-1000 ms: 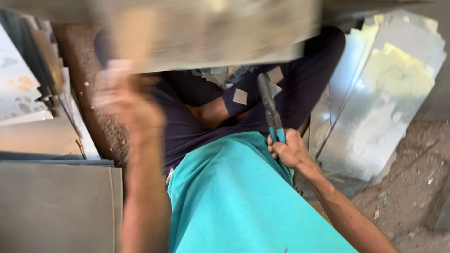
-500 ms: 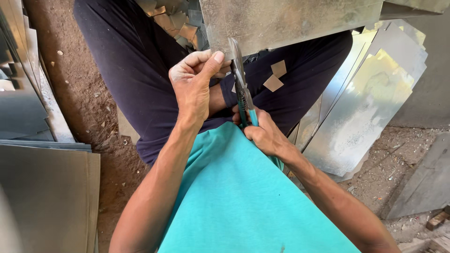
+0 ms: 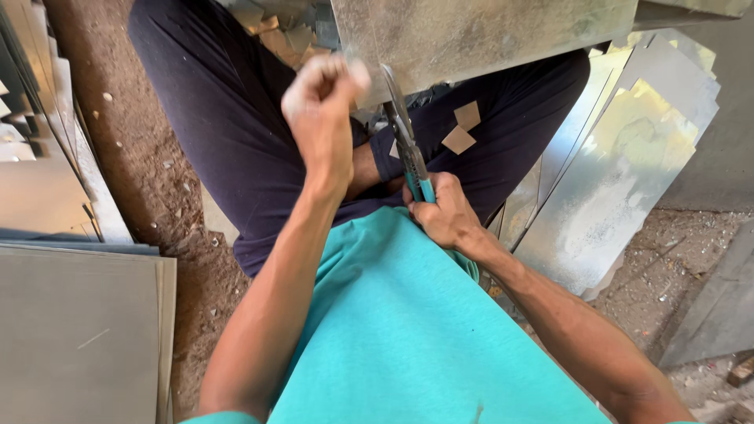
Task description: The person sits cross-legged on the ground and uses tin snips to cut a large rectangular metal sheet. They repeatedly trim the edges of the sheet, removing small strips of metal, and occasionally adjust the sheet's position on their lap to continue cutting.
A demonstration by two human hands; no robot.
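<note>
A galvanised metal sheet [image 3: 487, 35] lies across the person's lap. At its near edge, the left hand [image 3: 322, 106] is curled into a fist, fingers pinching the sheet's lower corner. Just right of that fist, tin snips [image 3: 404, 141] bite into the same edge; the right hand [image 3: 444, 212] is wrapped tight around their teal handles. Small cut scraps [image 3: 459, 129] lie on the dark trousers below the sheet; more sheets [image 3: 620, 173] lean to its right.

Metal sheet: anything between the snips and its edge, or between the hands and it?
Nothing visible. The snips, held in the right hand, meet the lower edge of the metal sheet. The left hand is fisted at that edge just left of the blades; its exact grip is blurred.
</note>
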